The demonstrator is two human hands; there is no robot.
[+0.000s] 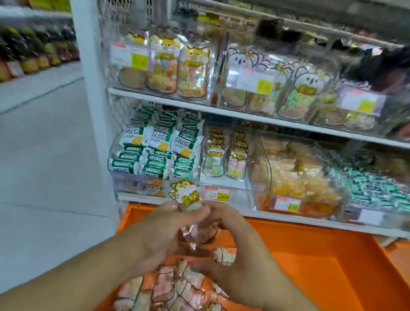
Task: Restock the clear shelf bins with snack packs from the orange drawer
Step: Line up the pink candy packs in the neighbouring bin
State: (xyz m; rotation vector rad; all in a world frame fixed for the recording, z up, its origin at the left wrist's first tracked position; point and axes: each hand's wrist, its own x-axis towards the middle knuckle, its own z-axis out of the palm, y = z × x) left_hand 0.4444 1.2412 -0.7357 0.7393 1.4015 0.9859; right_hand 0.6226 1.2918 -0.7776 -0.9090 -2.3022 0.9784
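Both hands, left (pixel 170 226) and right (pixel 237 248), pinch one snack pack (pixel 185 195) above the orange drawer (pixel 312 258). More packs (pixel 170 292) lie at 6 o'clock; clear bins (pixel 225 161) at 12

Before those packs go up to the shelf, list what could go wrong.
1. Both hands, left hand and right hand, bunch several slippery snack packs together; one could slip back into the orange drawer.
2. The matching bin sits between look-alike bins, so a misplacement is possible.
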